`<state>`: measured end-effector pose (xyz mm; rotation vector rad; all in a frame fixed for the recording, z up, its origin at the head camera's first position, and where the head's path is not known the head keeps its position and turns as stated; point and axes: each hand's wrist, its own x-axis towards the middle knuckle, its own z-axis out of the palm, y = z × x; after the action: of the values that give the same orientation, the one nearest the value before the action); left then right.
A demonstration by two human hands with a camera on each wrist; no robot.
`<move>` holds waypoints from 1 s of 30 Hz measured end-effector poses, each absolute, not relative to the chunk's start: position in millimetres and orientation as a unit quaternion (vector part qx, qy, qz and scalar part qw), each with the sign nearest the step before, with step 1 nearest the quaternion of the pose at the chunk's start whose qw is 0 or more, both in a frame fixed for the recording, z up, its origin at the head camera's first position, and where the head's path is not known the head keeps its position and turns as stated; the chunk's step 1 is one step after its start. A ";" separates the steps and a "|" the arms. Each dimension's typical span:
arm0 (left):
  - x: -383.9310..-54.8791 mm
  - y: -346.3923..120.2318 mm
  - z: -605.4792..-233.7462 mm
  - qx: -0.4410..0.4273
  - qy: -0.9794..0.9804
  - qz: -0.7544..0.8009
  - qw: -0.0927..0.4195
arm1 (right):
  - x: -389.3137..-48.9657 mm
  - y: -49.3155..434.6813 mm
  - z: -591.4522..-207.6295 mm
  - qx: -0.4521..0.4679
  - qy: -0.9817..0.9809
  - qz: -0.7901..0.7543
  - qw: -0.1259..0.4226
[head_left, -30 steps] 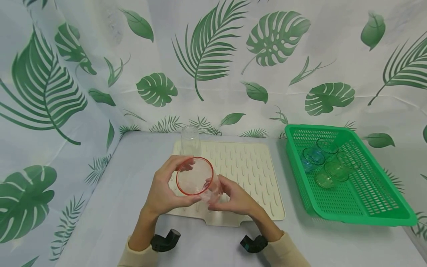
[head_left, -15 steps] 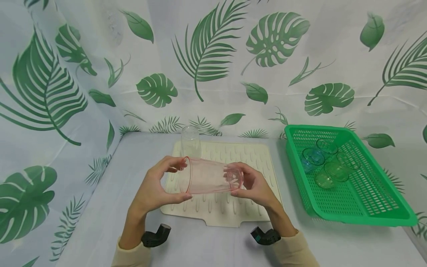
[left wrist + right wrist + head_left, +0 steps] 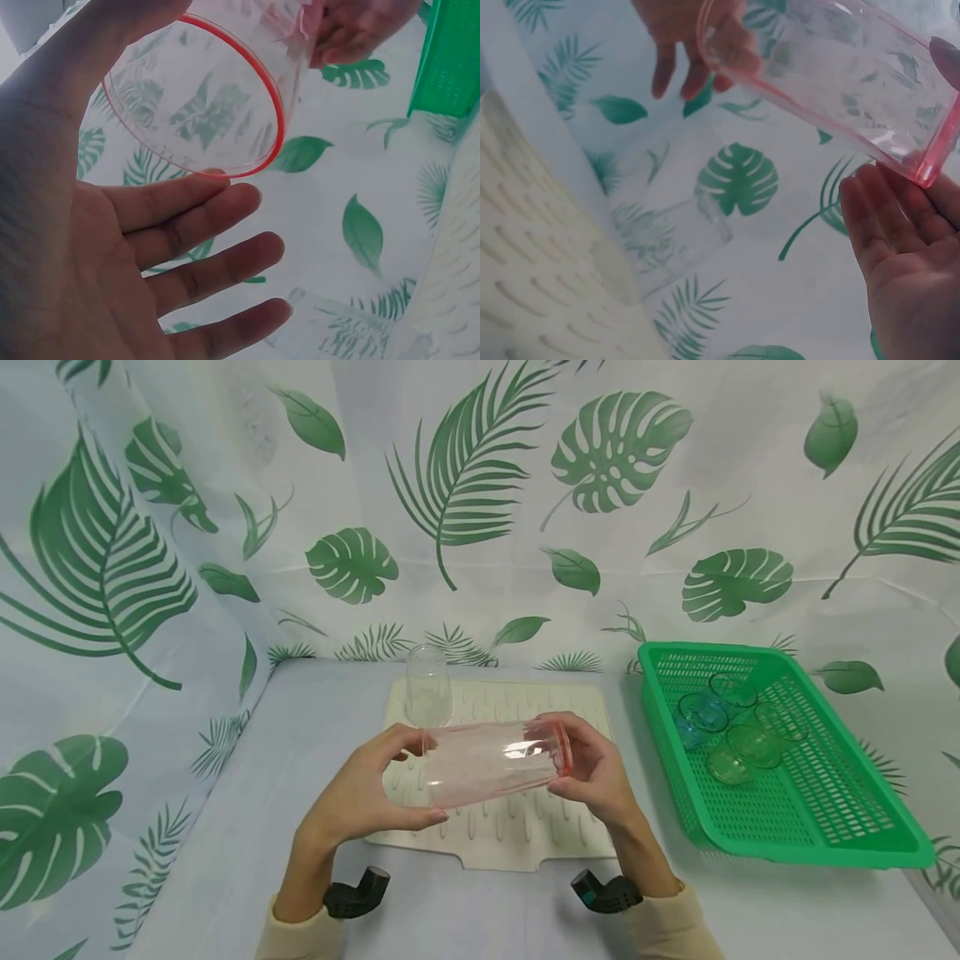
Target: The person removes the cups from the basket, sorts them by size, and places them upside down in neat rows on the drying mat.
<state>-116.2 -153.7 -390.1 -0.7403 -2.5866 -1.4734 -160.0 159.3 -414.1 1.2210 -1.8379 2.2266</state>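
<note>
A pink-tinted drinking glass [image 3: 487, 764] lies sideways in the air over the cream drying mat [image 3: 525, 835], its mouth toward the left and its base slightly raised at the right. The left hand [image 3: 356, 797] pinches the rim between thumb and fingers; in the left wrist view the red rim [image 3: 279, 112] rests against the forefinger, the other fingers spread out. At the other end, the right hand [image 3: 600, 768] grips the thick base [image 3: 934, 161] between thumb and fingers. Behind the left hand, a clear glass [image 3: 428, 685] stands upright on the mat's back left corner.
A green plastic basket [image 3: 825, 856] stands to the right of the mat. Inside it are several glasses, including a blue one [image 3: 701, 718] and a yellow-green one [image 3: 731, 764]. A leaf-patterned cloth [image 3: 480, 560] hangs behind the table.
The pink glass has turned from mouth toward the head camera to lying sideways, mouth left, and its base has tipped up a little. The right hand has moved right and slightly away.
</note>
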 end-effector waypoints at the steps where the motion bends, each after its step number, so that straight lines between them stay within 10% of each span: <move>1: -116.2 -152.7 -390.7 -0.243 -0.845 -0.474 0.035 | -159.3 159.1 -412.4 0.393 -0.584 0.710 0.013; 15: -116.9 -140.3 -398.3 -0.260 -0.860 -0.439 0.007 | -150.9 150.4 -387.5 0.442 -0.551 0.702 0.088; 30: -100.7 -160.5 -414.4 -0.195 -0.863 -0.450 0.121 | -169.1 145.0 -383.9 0.386 -0.600 0.693 0.103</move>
<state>-100.7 -160.5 -414.4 -0.5696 -2.5207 -1.3131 -169.1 145.0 -383.9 1.1392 -1.7707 2.0451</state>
